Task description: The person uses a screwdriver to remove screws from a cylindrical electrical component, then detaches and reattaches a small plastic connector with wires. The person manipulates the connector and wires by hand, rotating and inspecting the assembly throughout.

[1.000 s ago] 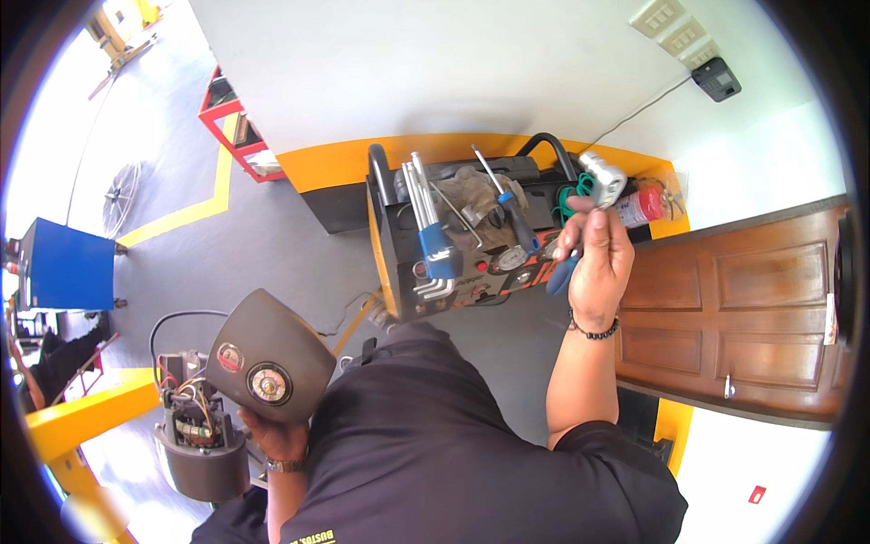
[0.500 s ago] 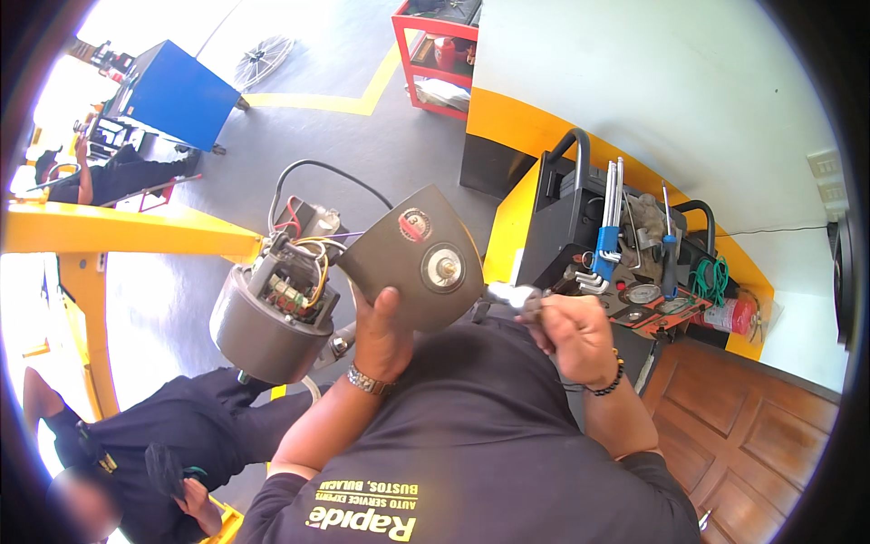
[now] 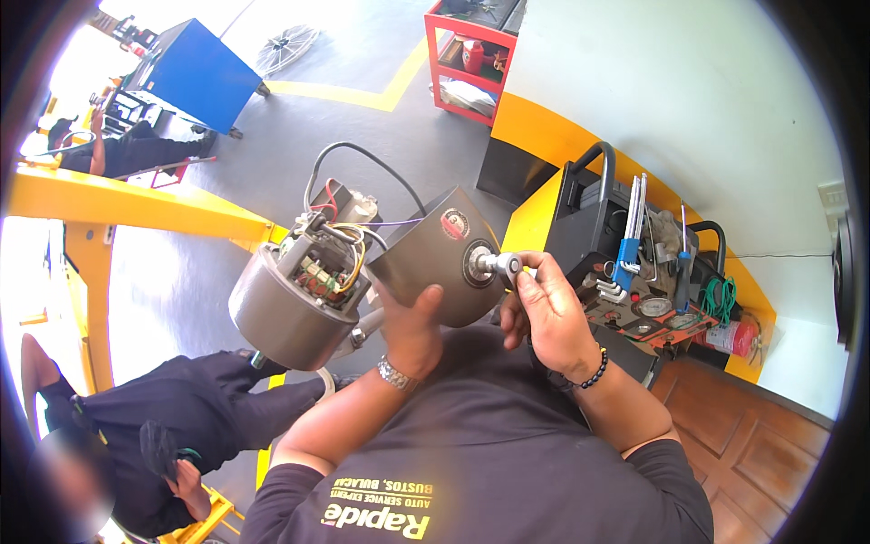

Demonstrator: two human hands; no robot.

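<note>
A dark grey motor unit (image 3: 294, 317) shows bared wiring and a small circuit board. Beside it, a curved grey metal cover (image 3: 412, 254) is tilted toward me, joined by a purple wire and a black cable. My left hand (image 3: 412, 331) grips the cover's lower edge, thumb on its face and fingers hidden behind. In my right hand (image 3: 555, 317) is a ratchet wrench (image 3: 513, 266), its handle mostly covered by my fingers. The wrench's socket (image 3: 489, 262) sits over the fastener in the round fitting (image 3: 477, 264) on the cover, hiding it.
At right, a black and yellow tool cart (image 3: 566, 213) carries a blue-held hex key set (image 3: 625, 258), a screwdriver and a gauge. A red fire extinguisher (image 3: 732, 337) stands beyond. A yellow lift arm (image 3: 136, 204) spans the left, with a co-worker (image 3: 172, 408) near it.
My right hand has brought the ratchet wrench left, and its socket now sits on the fitting that was uncovered before. The whole view has shifted a little; my left hand stays at the cover.
</note>
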